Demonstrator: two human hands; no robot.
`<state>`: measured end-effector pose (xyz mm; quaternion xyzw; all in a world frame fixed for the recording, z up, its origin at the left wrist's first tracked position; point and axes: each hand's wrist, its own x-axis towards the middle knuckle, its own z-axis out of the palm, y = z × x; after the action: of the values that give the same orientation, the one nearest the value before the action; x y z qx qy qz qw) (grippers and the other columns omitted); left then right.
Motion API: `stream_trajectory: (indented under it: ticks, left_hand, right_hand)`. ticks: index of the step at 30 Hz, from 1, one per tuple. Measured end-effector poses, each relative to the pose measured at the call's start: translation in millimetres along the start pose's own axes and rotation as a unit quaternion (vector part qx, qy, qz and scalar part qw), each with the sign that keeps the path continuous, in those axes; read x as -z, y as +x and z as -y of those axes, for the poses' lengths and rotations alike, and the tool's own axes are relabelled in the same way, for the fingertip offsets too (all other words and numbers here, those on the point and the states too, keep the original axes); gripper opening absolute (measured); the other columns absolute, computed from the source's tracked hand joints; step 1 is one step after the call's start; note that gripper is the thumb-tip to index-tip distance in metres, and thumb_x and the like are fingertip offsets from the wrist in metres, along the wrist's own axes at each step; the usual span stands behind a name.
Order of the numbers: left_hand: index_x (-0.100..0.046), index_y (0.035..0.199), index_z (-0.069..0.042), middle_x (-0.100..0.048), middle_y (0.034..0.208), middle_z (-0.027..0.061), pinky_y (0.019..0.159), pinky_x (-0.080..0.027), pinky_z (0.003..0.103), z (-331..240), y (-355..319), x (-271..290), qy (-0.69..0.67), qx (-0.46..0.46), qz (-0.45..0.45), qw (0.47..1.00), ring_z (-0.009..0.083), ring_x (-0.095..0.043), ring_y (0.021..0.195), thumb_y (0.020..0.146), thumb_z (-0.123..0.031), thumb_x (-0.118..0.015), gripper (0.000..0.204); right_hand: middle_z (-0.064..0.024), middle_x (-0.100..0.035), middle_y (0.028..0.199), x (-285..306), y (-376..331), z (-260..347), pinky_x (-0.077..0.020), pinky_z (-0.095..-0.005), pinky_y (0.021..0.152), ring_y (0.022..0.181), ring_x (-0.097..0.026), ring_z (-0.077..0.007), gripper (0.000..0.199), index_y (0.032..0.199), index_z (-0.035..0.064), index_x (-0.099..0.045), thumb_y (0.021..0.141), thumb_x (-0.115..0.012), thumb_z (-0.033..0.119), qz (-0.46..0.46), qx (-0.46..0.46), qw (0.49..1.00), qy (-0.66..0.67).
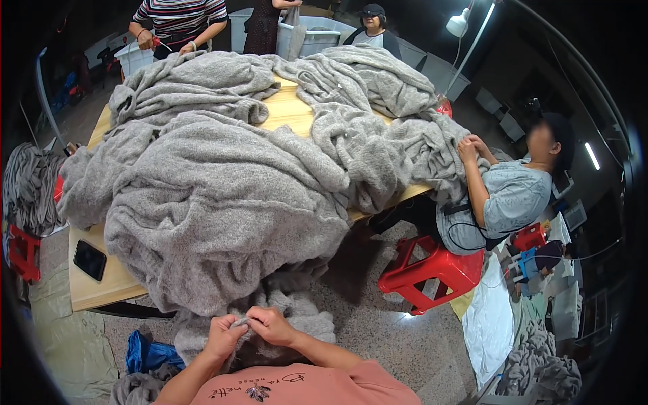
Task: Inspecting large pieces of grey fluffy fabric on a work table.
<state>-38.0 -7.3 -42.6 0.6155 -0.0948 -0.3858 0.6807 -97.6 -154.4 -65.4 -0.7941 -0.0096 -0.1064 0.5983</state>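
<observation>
At the far left edge, a heap of grey fabric (28,185) is seen hanging beside a red stool (23,251), and just next to them the wooden table (91,287) begins, with a black phone (89,260) lying flat on its bare corner. Under this corner, on the floor, a blue crumpled cloth (150,354) is found. The table is covered almost fully by a big pile of grey knitted fabric (223,189), which falls over the near edge down toward the person's lap. At the bottom centre, a small fold of this same grey knit is pinched by the left hand (223,335) — the fingers are closed together on it, thumb against forefinger. The right hand (271,325) is placed just beside, touching the left one, and its fingers are also clamped on the same fold; both hands are held close above the person's pink shirt (297,388). Farther right, another red stool (432,270) is occupied by a seated person in a grey top (513,199), whose hands are laid on the fabric at the table's right edge. At the far side of the table a person in a striped shirt (179,17) is standing — a white lamp (457,25) is seen at the upper right.
</observation>
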Motion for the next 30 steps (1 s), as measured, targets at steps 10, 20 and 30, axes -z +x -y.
stream_trajectory:
  ticks: [10,20,30]
  left_hand:
    - [-0.06,0.072,0.0,-0.061,0.068,0.0046,0.052,-0.043,0.021,-16.5,13.5,2.3,-0.07,0.022,-0.092,0.993,0.0081,-0.055,0.056,0.074,-0.003,-0.058,0.004]
    - [-0.059,0.074,0.0,-0.062,0.07,0.0058,0.056,-0.045,0.023,-17.6,16.8,19.5,-0.16,-0.011,-0.13,0.978,0.0103,-0.056,0.058,0.076,-0.003,-0.057,0.004]
    - [-0.06,0.077,0.0,-0.062,0.073,0.0058,0.06,-0.045,0.025,-10.6,2.1,16.7,-0.137,-0.003,-0.161,0.977,0.0111,-0.057,0.063,0.073,-0.002,-0.057,0.005]
  right_hand:
    - [-0.0095,-0.049,0.077,4.4,-10.5,16.8,-0.0409,-0.0351,0.056,0.066,-0.052,-0.0259,0.032,0.09,0.0037,-0.049,0.068,-0.068,0.016,-0.034,0.043,0.996,-0.075]
    - [-0.0166,-0.044,0.111,7.7,-20.8,1.6,-0.0376,-0.0409,0.082,0.102,-0.044,-0.0338,0.044,0.105,0.0005,-0.047,0.063,-0.056,-0.001,0.074,0.146,0.965,-0.205]
    - [-0.0224,-0.051,0.104,7.7,-66.8,-16.8,-0.0456,-0.0389,0.078,0.092,-0.053,-0.0365,0.045,0.108,-0.0057,-0.047,0.063,-0.051,-0.006,-0.042,0.186,0.958,-0.216]
